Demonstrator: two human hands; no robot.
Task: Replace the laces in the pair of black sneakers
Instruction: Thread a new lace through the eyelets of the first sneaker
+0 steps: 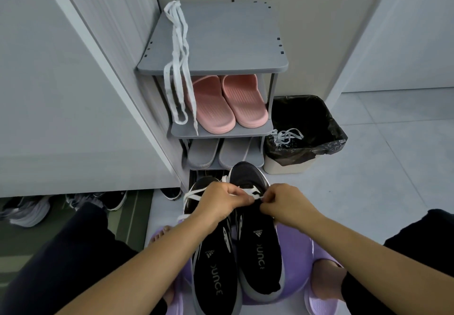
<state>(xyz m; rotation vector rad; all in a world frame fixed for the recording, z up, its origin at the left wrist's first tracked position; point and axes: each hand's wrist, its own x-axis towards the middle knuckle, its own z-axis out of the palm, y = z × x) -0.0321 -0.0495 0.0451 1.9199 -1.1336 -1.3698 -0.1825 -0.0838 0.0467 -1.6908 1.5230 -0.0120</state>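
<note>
Grey shoe rack (216, 51) ahead, three shelves visible. Bin with black liner (317, 140) just right of rack, a tangle of white lace (286, 136) draped over its near rim; probably the discarded old one. Pink slides (228, 103) on the middle shelf, grey slippers (218, 153) on the one below.

Pair of black sneakers (235, 253) side by side on the floor between the knees, toes pointing at the rack. Light, soft knit uppers, likely to flex and slide when lace is tugged; best steadied at the midfoot or eyelet row, not the toe.

Bundle of white flat laces (178, 69) hanging over the rack's top shelf front edge, down past the pink slides. Limp, light, slightly grippy fabric; grab near the tip for threading, since the loose run has no stiffness.

White lace (254, 193) already crossing the upper eyelets of the right-hand shoe, another strand (194, 194) looped across the left-hand shoe.

Left hand (221, 200) closed, thumb and forefinger pinched on the lace over the eyelet area. Right hand (286, 204) likewise pinched on the lace end, fingertips nearly meeting the left's. Looks like mid-threading or snugging; tip itself too small to make out.
</note>
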